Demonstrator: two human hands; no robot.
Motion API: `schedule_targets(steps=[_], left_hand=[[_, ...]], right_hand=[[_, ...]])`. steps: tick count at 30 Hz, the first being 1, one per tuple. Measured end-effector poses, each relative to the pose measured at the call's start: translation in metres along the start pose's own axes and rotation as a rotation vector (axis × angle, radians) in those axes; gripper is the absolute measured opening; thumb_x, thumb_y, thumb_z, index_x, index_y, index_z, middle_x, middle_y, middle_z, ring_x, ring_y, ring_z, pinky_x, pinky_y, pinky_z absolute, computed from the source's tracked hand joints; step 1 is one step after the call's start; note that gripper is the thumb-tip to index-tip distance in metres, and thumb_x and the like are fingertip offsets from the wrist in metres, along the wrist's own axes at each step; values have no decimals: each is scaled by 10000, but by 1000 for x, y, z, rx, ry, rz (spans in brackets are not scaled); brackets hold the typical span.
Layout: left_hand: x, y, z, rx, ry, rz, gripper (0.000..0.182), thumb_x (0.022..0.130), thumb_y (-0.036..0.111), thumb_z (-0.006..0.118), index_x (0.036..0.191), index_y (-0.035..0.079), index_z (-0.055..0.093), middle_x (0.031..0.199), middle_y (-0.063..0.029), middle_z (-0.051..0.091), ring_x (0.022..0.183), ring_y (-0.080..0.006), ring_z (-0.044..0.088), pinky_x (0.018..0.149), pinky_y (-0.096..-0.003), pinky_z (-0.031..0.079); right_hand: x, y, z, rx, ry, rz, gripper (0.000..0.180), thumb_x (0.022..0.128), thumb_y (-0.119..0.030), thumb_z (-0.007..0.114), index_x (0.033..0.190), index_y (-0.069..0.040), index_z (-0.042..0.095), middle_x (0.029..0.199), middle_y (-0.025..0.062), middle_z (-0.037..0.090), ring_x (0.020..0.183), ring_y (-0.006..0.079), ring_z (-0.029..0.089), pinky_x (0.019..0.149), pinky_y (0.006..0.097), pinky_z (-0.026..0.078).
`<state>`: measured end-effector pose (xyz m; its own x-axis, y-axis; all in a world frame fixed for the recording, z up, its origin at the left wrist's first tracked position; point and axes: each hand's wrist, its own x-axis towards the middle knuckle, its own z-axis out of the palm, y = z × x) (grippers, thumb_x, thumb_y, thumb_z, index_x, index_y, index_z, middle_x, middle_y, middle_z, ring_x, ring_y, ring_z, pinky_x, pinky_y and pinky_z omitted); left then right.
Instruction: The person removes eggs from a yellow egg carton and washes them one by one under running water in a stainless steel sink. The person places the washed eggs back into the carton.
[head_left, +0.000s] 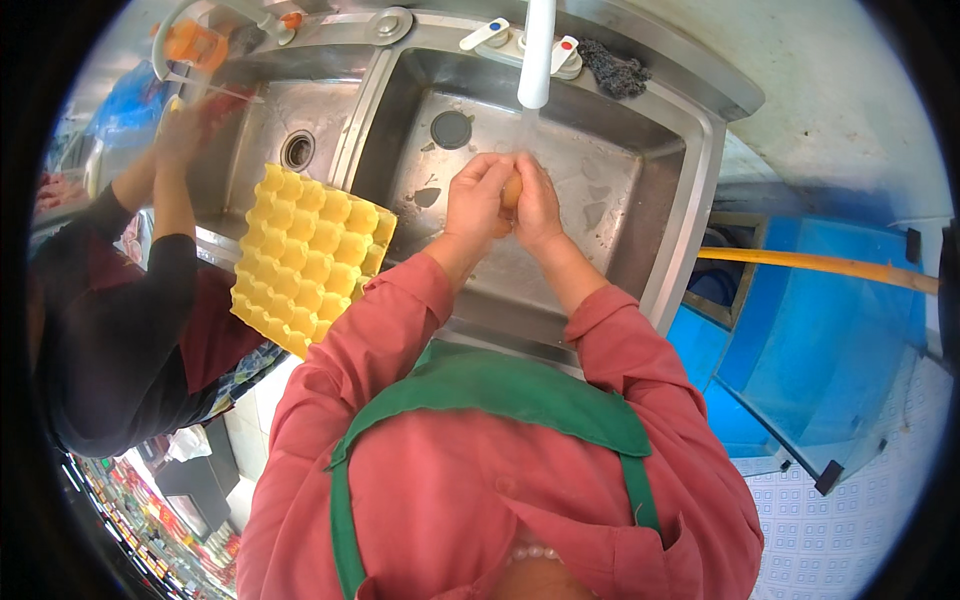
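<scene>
Under the white faucet spout (535, 60), my two hands meet over the right basin of a stainless steel sink (592, 217). Between my left hand (476, 191) and my right hand (538, 199) is a brown egg (512, 192), wrapped by the fingers of both. Water runs from the spout just above my fingertips. Below the egg, something of a similar brown shows between the palms; whether it is a second egg or fingers, I cannot tell. A yellow egg tray (300, 247) rests across the divider and front of the sink, left of my left arm.
A black drain stopper (451, 130) lies in the basin. Two faucet levers (484, 34) and a dark scouring pad (615, 67) sit on the back ledge. At left, a co-worker's hands (178, 135) work near the other basin (300, 105). A wooden pole (817, 266) juts in at right.
</scene>
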<state>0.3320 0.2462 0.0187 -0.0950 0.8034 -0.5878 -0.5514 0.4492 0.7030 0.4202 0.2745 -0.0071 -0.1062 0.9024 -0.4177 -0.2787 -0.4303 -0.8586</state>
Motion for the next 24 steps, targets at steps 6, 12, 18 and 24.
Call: schedule_targets(steps=[6, 12, 18, 24], left_hand=[[-7, -20, 4, 571, 28, 764, 218, 924, 189, 535, 1065, 37, 602, 1133, -107, 568, 1107, -209, 512, 987, -344, 396], [2, -7, 8, -56, -30, 157, 267, 975, 218, 467, 1157, 42, 552, 1165, -73, 555, 1101, -196, 516, 967, -332, 416], [-6, -8, 18, -342, -27, 111, 350, 1021, 329, 383, 1232, 80, 509, 1156, -51, 568, 1053, -183, 562, 939, -329, 457], [-7, 6, 6, -332, -149, -47, 393, 1028, 374, 294, 1189, 68, 482, 1084, -71, 575, 943, -217, 591, 766, -374, 498]], right_hand=[[1, 3, -10, -107, -144, -182, 438, 1000, -433, 348, 1054, -49, 552, 988, 76, 584, 899, 165, 564, 774, 293, 469], [-14, 10, -6, -360, -103, -459, 366, 1000, -317, 340, 1106, -47, 562, 1053, 161, 618, 964, 294, 554, 886, 405, 408], [-16, 5, -3, -489, -95, -642, 364, 1011, -308, 379, 1236, -40, 477, 1205, 135, 517, 1144, 238, 485, 983, 339, 371], [-22, -14, -15, -761, -156, -794, 343, 872, -145, 562, 1205, -75, 519, 1284, 138, 512, 1235, 335, 409, 1050, 448, 267]])
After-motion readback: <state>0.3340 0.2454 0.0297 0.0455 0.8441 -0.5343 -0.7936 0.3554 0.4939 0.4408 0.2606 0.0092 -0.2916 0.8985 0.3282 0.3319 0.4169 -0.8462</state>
